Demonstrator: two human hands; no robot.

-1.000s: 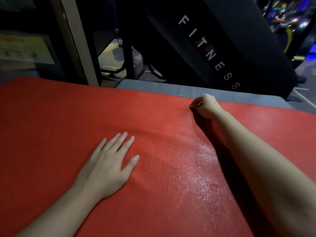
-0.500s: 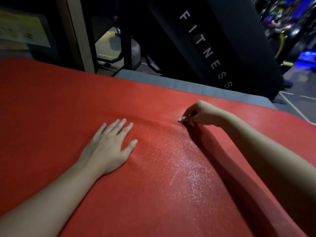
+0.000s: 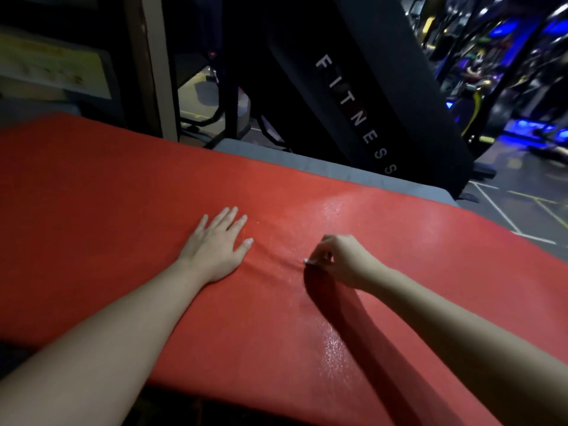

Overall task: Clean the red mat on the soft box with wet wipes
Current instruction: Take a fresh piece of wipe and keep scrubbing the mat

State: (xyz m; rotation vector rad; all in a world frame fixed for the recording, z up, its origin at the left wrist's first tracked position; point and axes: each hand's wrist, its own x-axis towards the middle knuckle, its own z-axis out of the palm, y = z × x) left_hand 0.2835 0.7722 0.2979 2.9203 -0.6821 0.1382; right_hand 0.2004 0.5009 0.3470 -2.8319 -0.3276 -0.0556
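A: The right hand [image 3: 341,262] has come back from the far side of the red mat [image 3: 107,195] and now sits just beside the left hand [image 3: 216,244], on its thumb side and a little nearer the body

B: And the left hand itself?

A: Same spot. It lies flat, fingers straight, palm pressing the mat down. The right one is curled, its fingertips pinching a sliver of white against the mat. I take that for the wet wipe [image 3: 309,262], though most of it is hidden

B: So mid-wipe?

A: I'd judge so, a stroke drawn toward the body. A wet sheen [image 3: 333,352] runs along the left hand's thumb side; the mat on its other side looks dry

B: Next move?

A: Probably another lane, with the left hand pressing so the mat doesn't ruck

B: Anything in the way?

A: Mostly the left hand, which covers an unwiped patch. Beyond it a grey strip of the soft box [image 3: 338,172] shows, then a black panel [image 3: 307,103] lettered FITNESS, with a pale post [image 3: 153,72] to the side away from its thumb
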